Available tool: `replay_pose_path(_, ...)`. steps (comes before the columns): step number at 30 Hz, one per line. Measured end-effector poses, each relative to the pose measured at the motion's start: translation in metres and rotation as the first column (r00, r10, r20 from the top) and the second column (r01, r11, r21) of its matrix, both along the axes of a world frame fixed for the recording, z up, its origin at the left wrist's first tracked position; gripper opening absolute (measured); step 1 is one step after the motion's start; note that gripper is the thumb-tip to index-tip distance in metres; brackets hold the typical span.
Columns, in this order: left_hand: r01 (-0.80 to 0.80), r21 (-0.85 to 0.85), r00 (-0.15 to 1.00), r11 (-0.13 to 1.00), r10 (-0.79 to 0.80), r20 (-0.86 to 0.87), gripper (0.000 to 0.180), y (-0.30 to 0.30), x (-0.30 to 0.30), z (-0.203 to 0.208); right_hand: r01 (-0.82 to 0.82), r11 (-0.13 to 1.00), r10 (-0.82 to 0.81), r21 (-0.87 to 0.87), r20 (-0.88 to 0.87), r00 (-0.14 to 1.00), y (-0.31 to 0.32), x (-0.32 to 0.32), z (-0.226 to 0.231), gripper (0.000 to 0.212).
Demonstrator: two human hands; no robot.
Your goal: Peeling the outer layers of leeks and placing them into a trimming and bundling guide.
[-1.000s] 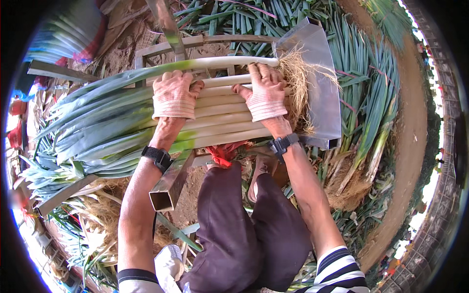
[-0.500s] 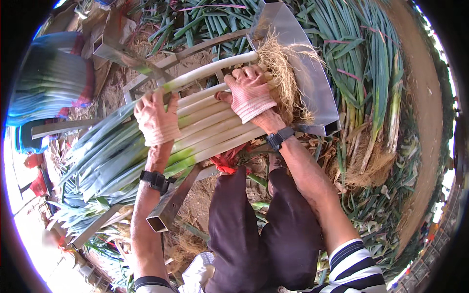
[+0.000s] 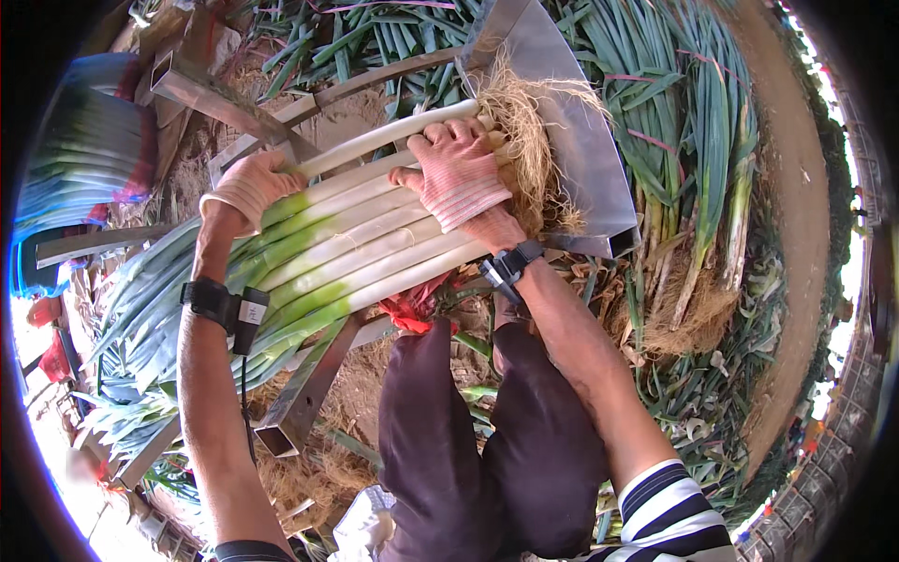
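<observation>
A row of leeks (image 3: 361, 248) lies side by side across a metal rack, white stalks toward the right and green leaves spreading to the lower left. Their tan roots (image 3: 524, 122) lie against a bent sheet-metal plate (image 3: 590, 131). My left hand (image 3: 251, 190), in a pale knit glove, curls its fingers over the far edge of the row, where white turns green. Nearer the roots, my gloved right hand (image 3: 459, 173) is wrapped over the upper white stalks, its fingertips at the farthest leek. The undersides of the stalks are hidden.
The rack's square metal tube (image 3: 304, 389) juts toward me beside my knees. Red cloth (image 3: 417, 304) hangs at its near side. Tied leeks (image 3: 646, 140) lie at the right, more leek greens at the back. A blue-wrapped leek bundle (image 3: 94, 140) sits far left. Leaf scraps litter the ground.
My left hand has slid left and away from me, off the middle of the leeks to their far edge. My right hand stays on the stalks. The whole view has shifted slightly.
</observation>
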State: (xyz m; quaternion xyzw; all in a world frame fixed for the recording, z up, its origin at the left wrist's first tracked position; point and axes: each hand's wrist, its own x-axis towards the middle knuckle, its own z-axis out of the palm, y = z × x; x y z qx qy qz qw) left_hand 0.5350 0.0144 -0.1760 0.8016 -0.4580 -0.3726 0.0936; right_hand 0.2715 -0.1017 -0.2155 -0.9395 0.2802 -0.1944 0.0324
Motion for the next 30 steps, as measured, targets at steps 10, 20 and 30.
replay_pose_path(10, -0.15, -0.068, 0.767, 0.986, 0.159, 0.621, 0.049, -0.005, -0.059, 0.009, 0.067, 0.982, -0.093, 0.179, 0.141, 0.986, 0.004, 0.002, 0.005, 0.051)
replay_pose_path(20, -0.133, -0.115, 0.758, 0.984, 0.176, 0.629, 0.05, -0.004, -0.063, 0.001, 0.06, 0.996, -0.042, -0.06, 0.26, 0.965, -0.008, 0.005, 0.006, 0.039)
replay_pose_path(30, -0.158, -0.165, 0.711, 0.974, 0.228, 0.665, 0.049, -0.005, -0.062, -0.01, -0.007, 1.0, 0.007, -0.025, -0.016, 1.0, -0.029, 0.018, -0.004, 0.017)
